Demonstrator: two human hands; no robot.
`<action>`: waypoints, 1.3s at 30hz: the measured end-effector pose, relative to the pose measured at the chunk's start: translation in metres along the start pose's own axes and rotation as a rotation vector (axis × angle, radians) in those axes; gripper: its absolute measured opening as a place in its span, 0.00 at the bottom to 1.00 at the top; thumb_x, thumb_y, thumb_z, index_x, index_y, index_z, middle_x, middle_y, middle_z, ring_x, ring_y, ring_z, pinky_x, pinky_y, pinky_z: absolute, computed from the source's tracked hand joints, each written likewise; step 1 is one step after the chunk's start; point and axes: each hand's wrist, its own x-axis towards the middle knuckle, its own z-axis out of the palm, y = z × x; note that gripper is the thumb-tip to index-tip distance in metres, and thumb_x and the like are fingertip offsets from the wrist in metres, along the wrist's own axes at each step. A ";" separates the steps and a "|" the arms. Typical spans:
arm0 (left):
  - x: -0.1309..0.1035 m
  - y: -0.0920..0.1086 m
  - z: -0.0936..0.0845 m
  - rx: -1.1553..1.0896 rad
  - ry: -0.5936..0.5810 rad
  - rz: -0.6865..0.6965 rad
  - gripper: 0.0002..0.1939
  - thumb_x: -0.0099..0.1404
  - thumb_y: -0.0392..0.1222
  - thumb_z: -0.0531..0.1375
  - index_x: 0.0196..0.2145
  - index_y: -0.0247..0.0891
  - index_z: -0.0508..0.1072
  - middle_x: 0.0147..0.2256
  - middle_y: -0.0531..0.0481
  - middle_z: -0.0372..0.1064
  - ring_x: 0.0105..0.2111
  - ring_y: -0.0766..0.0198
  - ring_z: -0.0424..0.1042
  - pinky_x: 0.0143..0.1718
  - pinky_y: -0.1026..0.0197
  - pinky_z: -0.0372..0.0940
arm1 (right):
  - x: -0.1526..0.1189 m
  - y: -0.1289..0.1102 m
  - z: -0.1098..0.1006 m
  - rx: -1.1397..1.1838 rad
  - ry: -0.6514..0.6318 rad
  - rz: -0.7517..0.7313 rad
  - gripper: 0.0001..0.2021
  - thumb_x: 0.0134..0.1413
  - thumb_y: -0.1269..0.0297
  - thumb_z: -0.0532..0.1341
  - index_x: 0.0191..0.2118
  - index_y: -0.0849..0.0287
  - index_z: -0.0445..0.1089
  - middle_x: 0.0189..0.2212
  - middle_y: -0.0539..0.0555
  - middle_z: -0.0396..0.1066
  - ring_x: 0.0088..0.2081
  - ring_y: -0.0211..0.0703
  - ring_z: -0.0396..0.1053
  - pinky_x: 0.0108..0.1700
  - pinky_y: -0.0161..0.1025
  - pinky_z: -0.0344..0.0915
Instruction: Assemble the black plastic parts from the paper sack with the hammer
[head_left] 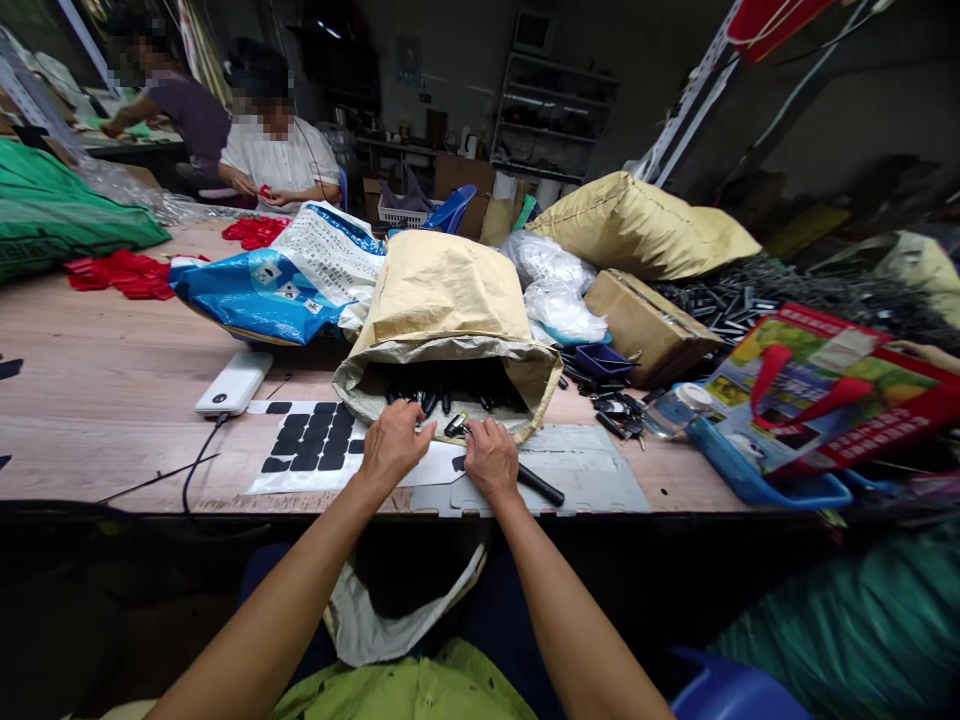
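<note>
My right hand is closed around a dark rod-like piece with a small shiny head. A black handle sticks out below that hand toward the lower right; my fingers hide whether the two are one piece. My left hand is just left of it, fingers loosely bent, thumb apart, nothing visible in them. Both hands are at the mouth of a tan woven sack lying on its side, with black pieces inside. Beneath the hands lie a sheet of black stickers and a grey board.
A white power bank with a cable lies left. A blue-white bag and red pieces are behind it. At right are a cardboard box, a jar and a blue tray. Two people sit at the back left.
</note>
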 end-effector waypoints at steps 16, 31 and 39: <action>0.002 -0.019 0.011 -0.099 -0.022 0.160 0.06 0.61 0.42 0.62 0.36 0.41 0.73 0.35 0.49 0.71 0.37 0.58 0.69 0.38 0.59 0.62 | 0.000 -0.001 -0.001 0.016 0.004 0.012 0.10 0.63 0.66 0.59 0.48 0.53 0.71 0.40 0.54 0.69 0.43 0.49 0.62 0.43 0.41 0.55; -0.023 -0.050 0.044 -0.363 -0.177 0.212 0.11 0.58 0.47 0.68 0.38 0.41 0.77 0.37 0.49 0.72 0.41 0.57 0.67 0.44 0.56 0.62 | 0.001 0.000 -0.013 0.130 -0.006 -0.016 0.13 0.64 0.69 0.56 0.50 0.55 0.73 0.40 0.55 0.72 0.44 0.47 0.66 0.47 0.39 0.61; -0.025 -0.049 0.045 -0.375 -0.163 0.165 0.10 0.58 0.46 0.68 0.37 0.41 0.78 0.36 0.50 0.71 0.42 0.57 0.67 0.46 0.56 0.62 | -0.020 -0.013 -0.040 0.461 0.015 -0.041 0.14 0.66 0.67 0.53 0.52 0.56 0.73 0.43 0.55 0.76 0.45 0.44 0.72 0.49 0.37 0.66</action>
